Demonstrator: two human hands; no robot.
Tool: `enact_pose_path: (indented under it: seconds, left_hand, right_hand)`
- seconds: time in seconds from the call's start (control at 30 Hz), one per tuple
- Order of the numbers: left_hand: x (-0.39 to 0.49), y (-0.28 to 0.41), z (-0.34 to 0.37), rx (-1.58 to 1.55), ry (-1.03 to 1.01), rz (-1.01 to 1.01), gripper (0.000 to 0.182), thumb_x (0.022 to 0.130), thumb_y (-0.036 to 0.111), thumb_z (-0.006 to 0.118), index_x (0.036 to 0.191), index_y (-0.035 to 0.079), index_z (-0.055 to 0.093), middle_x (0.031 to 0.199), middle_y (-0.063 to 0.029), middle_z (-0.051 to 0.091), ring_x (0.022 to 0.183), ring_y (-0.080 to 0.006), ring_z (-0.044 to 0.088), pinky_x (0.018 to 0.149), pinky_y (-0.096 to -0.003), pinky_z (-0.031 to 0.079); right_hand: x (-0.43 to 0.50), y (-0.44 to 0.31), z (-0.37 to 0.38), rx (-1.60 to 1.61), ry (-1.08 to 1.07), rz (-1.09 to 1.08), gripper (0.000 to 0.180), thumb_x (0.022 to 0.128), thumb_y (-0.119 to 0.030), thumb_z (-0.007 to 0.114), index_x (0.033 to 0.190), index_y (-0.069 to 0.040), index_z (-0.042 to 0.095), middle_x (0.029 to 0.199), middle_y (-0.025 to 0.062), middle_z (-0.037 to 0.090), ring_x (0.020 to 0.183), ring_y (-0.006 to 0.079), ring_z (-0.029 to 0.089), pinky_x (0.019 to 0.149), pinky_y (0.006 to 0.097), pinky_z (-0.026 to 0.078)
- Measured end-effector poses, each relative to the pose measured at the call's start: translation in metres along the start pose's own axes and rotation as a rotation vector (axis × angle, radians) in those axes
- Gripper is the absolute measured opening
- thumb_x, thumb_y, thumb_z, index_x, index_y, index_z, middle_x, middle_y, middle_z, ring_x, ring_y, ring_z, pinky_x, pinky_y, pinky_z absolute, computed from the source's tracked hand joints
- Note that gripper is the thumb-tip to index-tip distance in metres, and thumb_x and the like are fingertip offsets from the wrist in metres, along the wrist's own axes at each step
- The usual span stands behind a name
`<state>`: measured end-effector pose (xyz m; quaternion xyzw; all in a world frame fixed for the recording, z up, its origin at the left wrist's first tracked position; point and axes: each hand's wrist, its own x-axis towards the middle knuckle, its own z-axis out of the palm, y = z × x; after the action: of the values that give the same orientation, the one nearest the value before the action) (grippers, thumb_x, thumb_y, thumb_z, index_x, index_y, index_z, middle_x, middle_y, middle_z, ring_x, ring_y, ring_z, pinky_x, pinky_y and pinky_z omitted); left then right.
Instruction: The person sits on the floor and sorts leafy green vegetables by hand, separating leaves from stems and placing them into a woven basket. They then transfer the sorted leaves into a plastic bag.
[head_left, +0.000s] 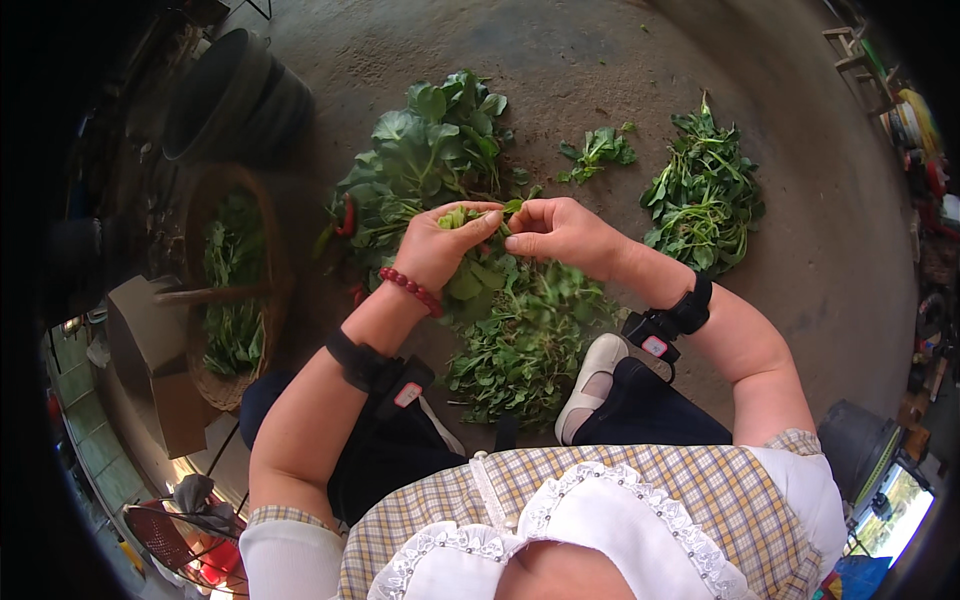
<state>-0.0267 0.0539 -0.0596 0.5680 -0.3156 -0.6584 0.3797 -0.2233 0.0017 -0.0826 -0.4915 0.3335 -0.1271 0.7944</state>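
In the head view my left hand is closed around a bunch of leafy greens, whose pale stems poke out above the thumb and leaves hang below. My right hand meets it at the fingertips, thumb and forefinger pinched at a small green leaf or stem. How firmly that piece is gripped is hard to see. Under both hands lies a loose heap of small-leaved greens, between my feet. Just beyond, a pile of broad-leaved greens rests on the concrete floor.
A wicker basket holding greens stands at left, beside an opened cardboard box. Behind it are dark buckets. Further right lie a small clump and a larger pile of greens. Red chilli peppers lie by the broad-leaved pile.
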Motion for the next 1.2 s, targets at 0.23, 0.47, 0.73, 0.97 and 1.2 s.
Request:
enact_pose_path:
  seconds: [0.23, 0.47, 0.73, 0.97, 1.2]
  left_hand:
    - [-0.003, 0.005, 0.001, -0.184, -0.098, -0.049, 0.026, 0.089, 0.016, 0.067, 0.110, 0.003, 0.066, 0.095, -0.0004, 0.067, 0.077, -0.0062, 0.057, 0.066, -0.0214, 0.048]
    - [0.000, 0.004, -0.004, 0.082, -0.072, 0.009, 0.032, 0.086, 0.014, 0.071, 0.115, 0.001, 0.065, 0.088, -0.0009, 0.068, 0.071, -0.0046, 0.058, 0.064, -0.0198, 0.047]
    - [0.000, -0.004, -0.001, 0.264, -0.146, 0.103, 0.054, 0.081, 0.009, 0.074, 0.129, -0.003, 0.054, 0.080, -0.0001, 0.067, 0.070, -0.0037, 0.057, 0.066, -0.0204, 0.048]
    - [0.001, -0.008, -0.003, 0.300, -0.180, 0.100, 0.049, 0.081, 0.008, 0.073, 0.126, -0.004, 0.055, 0.080, -0.0011, 0.068, 0.072, -0.0038, 0.059, 0.066, -0.0207, 0.049]
    - [0.003, -0.006, -0.004, 0.349, -0.220, 0.010, 0.040, 0.081, 0.009, 0.074, 0.116, -0.005, 0.060, 0.080, -0.0011, 0.068, 0.070, -0.0047, 0.060, 0.066, -0.0212, 0.049]
  right_hand:
    - [0.000, -0.003, 0.003, 0.021, -0.018, 0.001, 0.023, 0.087, -0.017, 0.068, 0.105, -0.004, 0.061, 0.091, -0.0021, 0.062, 0.079, 0.0046, 0.055, 0.068, 0.0211, 0.045]
    - [-0.002, -0.024, -0.016, -0.303, 0.088, -0.181, 0.028, 0.089, -0.013, 0.064, 0.112, 0.000, 0.054, 0.103, 0.0041, 0.062, 0.096, 0.0100, 0.059, 0.085, 0.0256, 0.048]
    - [-0.003, -0.032, -0.003, -0.553, 0.087, -0.341, 0.026, 0.084, -0.003, 0.064, 0.108, -0.002, 0.056, 0.090, 0.0045, 0.069, 0.084, 0.0089, 0.064, 0.075, 0.0248, 0.050]
    - [-0.004, -0.036, -0.001, -0.678, 0.058, -0.386, 0.029, 0.079, 0.000, 0.063, 0.106, -0.001, 0.056, 0.082, 0.0046, 0.069, 0.077, 0.0103, 0.064, 0.070, 0.0260, 0.051]
    - [0.002, -0.026, 0.003, -1.074, 0.124, -0.789, 0.029, 0.075, 0.000, 0.063, 0.103, -0.006, 0.055, 0.079, 0.0087, 0.062, 0.079, 0.0273, 0.061, 0.070, 0.0379, 0.051]
